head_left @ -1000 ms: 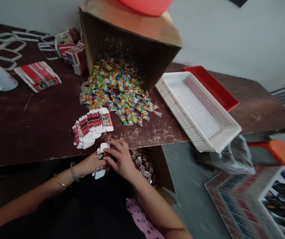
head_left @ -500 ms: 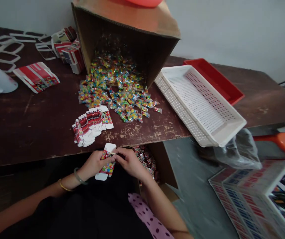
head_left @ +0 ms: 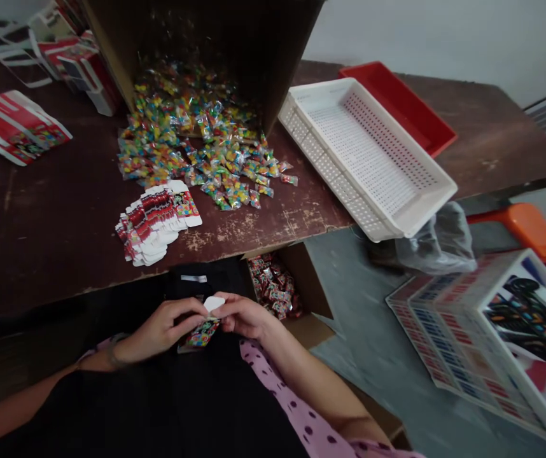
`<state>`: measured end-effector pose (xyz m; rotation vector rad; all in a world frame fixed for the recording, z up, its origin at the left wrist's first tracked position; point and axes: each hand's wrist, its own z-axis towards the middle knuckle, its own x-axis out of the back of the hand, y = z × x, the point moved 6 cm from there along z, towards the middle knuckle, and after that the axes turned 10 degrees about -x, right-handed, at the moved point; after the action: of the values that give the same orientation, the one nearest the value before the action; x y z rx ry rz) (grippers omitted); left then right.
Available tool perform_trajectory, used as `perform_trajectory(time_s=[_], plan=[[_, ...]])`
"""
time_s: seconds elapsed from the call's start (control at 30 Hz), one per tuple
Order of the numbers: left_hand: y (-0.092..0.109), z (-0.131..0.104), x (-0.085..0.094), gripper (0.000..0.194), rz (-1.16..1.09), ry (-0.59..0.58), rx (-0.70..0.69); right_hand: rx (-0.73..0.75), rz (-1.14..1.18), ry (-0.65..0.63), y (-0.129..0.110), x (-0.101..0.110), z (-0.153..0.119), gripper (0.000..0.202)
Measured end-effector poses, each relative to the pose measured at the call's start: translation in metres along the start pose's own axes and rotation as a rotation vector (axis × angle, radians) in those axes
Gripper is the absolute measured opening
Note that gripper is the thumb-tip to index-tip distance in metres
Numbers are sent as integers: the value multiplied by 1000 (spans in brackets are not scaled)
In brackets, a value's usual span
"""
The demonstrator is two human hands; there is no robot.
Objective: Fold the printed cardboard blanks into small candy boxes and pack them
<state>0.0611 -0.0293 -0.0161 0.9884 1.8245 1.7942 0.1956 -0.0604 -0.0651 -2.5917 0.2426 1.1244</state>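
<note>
The biggest thing is the long dark brown wooden table (head_left: 63, 210), with worn, scratchy spots along its front edge. On it a big brown cardboard box (head_left: 105, 51) lies on its side, with its open end facing the person. On the right, lower than the table, is a see-through plastic crate with red and blue stripes (head_left: 464, 331). A long white plastic basket full of little holes (head_left: 373, 152) sits on the table to the right of the box, and its near end pokes out past the edge. A big heap of shiny clear-wrapped sweets in many colours (head_left: 206, 140) spills out of the box. Just behind the basket is a red plastic tray (head_left: 401, 108). Below the table edge, an open brown cardboard carton (head_left: 308, 280) has lots of small red wrapped packets (head_left: 275, 286) inside. A fanned-out row of flat red and white card boxes (head_left: 153, 222) lies in front of the sweets. The left hand (head_left: 158, 327) has its fingers bent and closed on the left side of the little card box. The right hand (head_left: 247, 315) pinches the top between thumb and finger. The small bright card box with a white flap (head_left: 201, 334) is between the two hands, over the black clothes, near the table edge.
</note>
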Motion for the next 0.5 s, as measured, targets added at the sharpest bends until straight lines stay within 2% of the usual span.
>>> perform_trajectory(time_s=[0.07, 0.1, 0.2, 0.27, 0.37, 0.5], plan=[[-5, -4, 4, 14, -85, 99, 74, 54, -130, 21, -1, -4, 1, 38], [-10, -6, 4, 14, -172, 161, 145, 136, -220, 59, -5, -7, -1, 36], [-27, -8, -6, 45, -520, 259, 371, 502, -572, 249, -20, -20, -14, 25], [-34, -7, -14, 48, -670, 265, 451, 667, -746, 350, -25, -29, -22, 22], [-37, -6, -18, 38, -784, 251, 476, 679, -779, 418, -26, -29, -21, 22], [-33, -10, -21, 48, -915, 114, 460, 662, -837, 420, -29, -25, -19, 18]])
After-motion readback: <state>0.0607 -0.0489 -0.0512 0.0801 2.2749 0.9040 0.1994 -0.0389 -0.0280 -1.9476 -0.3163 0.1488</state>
